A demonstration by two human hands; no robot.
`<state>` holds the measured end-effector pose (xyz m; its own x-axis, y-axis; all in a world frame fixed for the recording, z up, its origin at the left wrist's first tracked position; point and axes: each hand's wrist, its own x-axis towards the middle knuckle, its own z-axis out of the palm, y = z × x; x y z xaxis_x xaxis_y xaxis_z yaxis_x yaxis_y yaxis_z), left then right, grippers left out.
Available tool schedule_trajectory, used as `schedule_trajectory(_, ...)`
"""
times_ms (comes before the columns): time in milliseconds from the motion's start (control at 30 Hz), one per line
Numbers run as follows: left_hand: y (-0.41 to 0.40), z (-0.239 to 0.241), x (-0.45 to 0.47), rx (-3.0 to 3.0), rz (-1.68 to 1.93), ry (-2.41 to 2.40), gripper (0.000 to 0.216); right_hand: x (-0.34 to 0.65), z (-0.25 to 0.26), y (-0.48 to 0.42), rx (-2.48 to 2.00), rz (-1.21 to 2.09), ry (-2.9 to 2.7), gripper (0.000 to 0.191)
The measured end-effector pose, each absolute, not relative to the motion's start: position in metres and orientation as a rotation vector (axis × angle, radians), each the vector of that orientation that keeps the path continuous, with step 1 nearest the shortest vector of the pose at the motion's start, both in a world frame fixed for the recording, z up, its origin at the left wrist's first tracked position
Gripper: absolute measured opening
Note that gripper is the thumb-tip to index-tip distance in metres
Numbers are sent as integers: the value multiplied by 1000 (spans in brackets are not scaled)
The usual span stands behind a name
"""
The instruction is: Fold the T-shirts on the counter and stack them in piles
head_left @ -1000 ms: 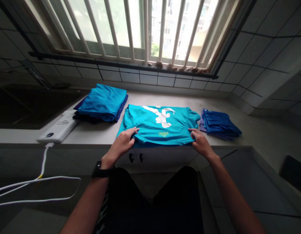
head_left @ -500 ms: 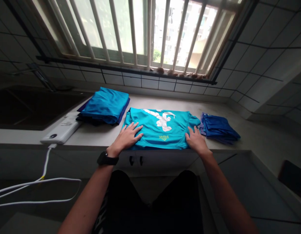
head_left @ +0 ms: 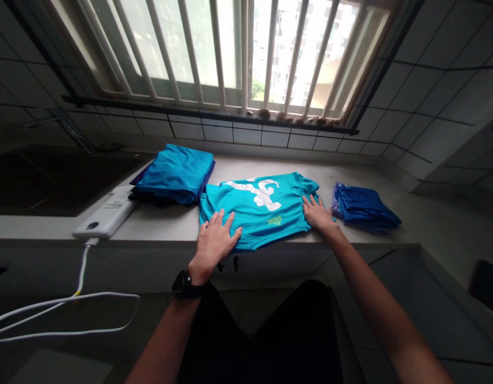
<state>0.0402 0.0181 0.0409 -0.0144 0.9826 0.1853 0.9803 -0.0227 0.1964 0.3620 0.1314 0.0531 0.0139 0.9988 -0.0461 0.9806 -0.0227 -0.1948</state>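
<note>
Rests spread left grip and spread right grip on turquoise printed shirt; looks light, soft, floppy; hold by side edges.

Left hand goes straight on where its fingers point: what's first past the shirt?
Probably the wall. From the left hand, that line crosses the shirt and a strip of counter, with the bigger pile off to its left. Depth and exact angle are uncertain.
</note>
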Motion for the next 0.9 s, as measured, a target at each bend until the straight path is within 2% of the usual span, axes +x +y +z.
schedule_trajectory(200, 4, 44, 60, 2185, 388, 2290, 59, 346, 45, 168, -2043, 22, -2159, 58)
schedule_trajectory(333, -6, 63, 93, 2182, 328, 2344, 58, 346, 63, 189, -1885, -21, -2298, 52)
schedule_trajectory(433, -10, 84, 105, 2271, 228, 2201, 57, 339, 80, 193, -1747, -47, -2328, 48)
schedule_trajectory(567, 5, 97, 72, 2468, 315, 1928, 43, 317, 81, 158, -1677, 14, -2253, 50)
schedule_trajectory(667, 27, 82, 34, 2454, 378, 1989, 51, 306, 65, 107, -1844, 110, -2211, 47)
schedule_trajectory(767, 39, 60, 16, 2403, 253, 1988, 56, 304, 48, 66, -2095, 167, -2122, 61)
schedule_trajectory(900, 32, 50, 25, 2344, 180, 2079, 59, 309, 45, 56, -2127, 138, -2244, 66)
